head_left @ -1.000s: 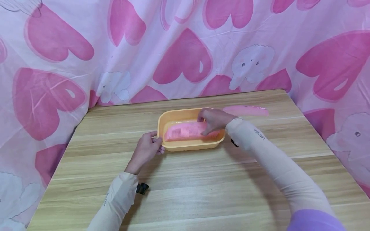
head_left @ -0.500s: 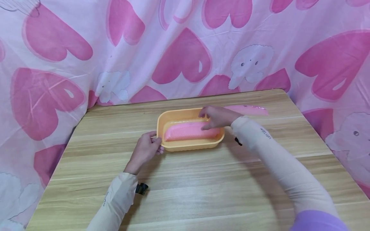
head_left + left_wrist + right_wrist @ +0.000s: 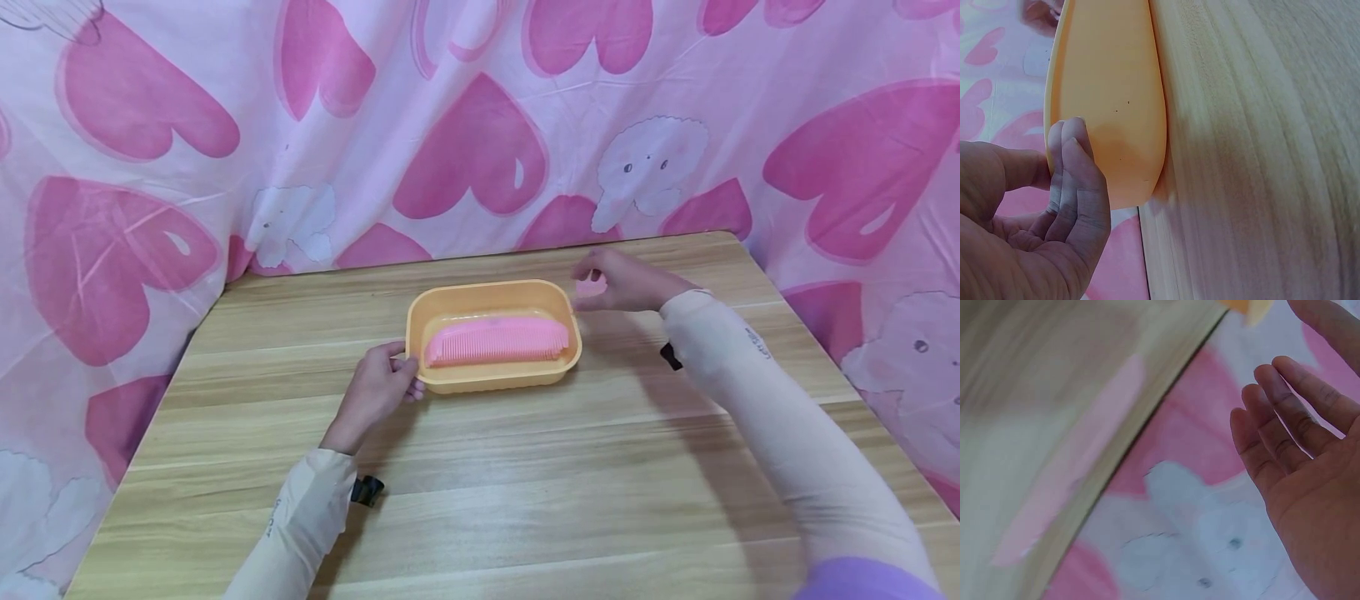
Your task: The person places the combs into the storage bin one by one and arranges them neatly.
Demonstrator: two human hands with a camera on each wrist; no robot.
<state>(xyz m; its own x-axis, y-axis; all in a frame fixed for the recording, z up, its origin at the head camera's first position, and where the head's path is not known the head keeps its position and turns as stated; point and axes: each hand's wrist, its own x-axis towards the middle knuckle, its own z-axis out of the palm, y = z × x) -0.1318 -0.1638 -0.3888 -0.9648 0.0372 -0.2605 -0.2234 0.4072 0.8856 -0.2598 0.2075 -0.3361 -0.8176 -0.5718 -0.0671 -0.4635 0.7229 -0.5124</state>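
My left hand (image 3: 375, 387) pinches the left end of a shallow yellow-orange plastic tray (image 3: 491, 385), thumb at the rim and fingers against the outer wall (image 3: 1110, 75). Inside the tray lies a pink comb (image 3: 495, 340), its teeth facing me. Beyond the tray's right end, my right hand (image 3: 630, 279) hovers with nothing in its grasp; the right wrist view shows its fingers extended and apart. Under it a long, flat pink piece with a curved edge (image 3: 1072, 469) lies on the table, mostly hidden by the hand in the head view.
The wood-grain table (image 3: 480, 483) runs back to a pink curtain (image 3: 337, 125) printed with hearts and cartoon animals. The table's back edge is close behind the tray and the pink piece.
My right hand has lifted away from the comb and moved right, out of the tray to above the pink piece. The left hand, tray and comb stay where they were.
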